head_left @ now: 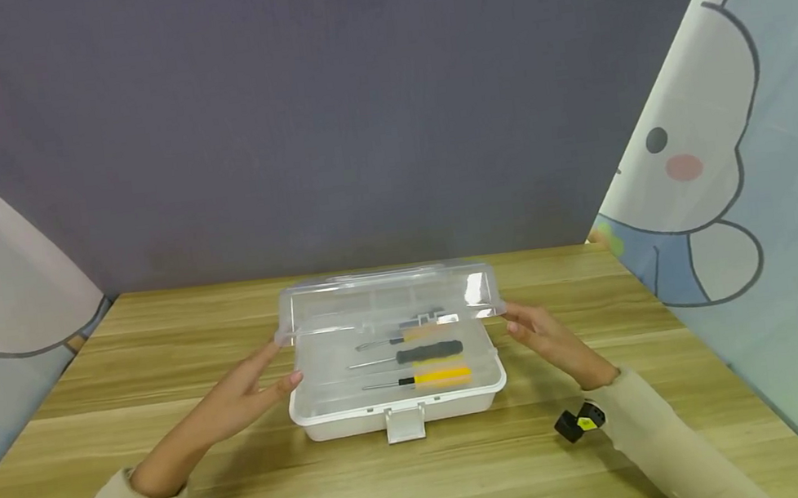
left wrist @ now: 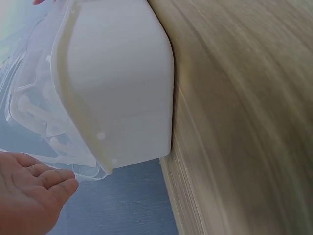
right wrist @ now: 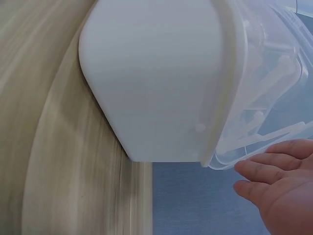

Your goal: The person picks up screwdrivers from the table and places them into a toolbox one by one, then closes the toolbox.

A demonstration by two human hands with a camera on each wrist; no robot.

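Note:
A white toolbox (head_left: 345, 428) stands on the table with its clear lid (head_left: 375, 297) tilted up at the back. Inside lie a yellow-handled screwdriver (head_left: 441, 376), a dark-handled screwdriver (head_left: 429, 351) and, behind them, an orange-handled tool (head_left: 423, 332) partly seen through the lid. My left hand (head_left: 241, 394) reaches to the lid's left edge with fairly straight fingers, its thumb near the box rim. On the other side, my right hand (head_left: 550, 339) has its extended fingers at the lid's right edge. Both wrist views show flat, outstretched fingers against the lid's rim.
A white latch (head_left: 406, 425) hangs down at the box's front. The wood-grain table (head_left: 397, 496) ends at a dark grey panel (head_left: 355, 122) behind. Cartoon-printed panels (head_left: 700, 165) flank both sides. Black wrist devices (head_left: 580, 422) sit at both sleeves.

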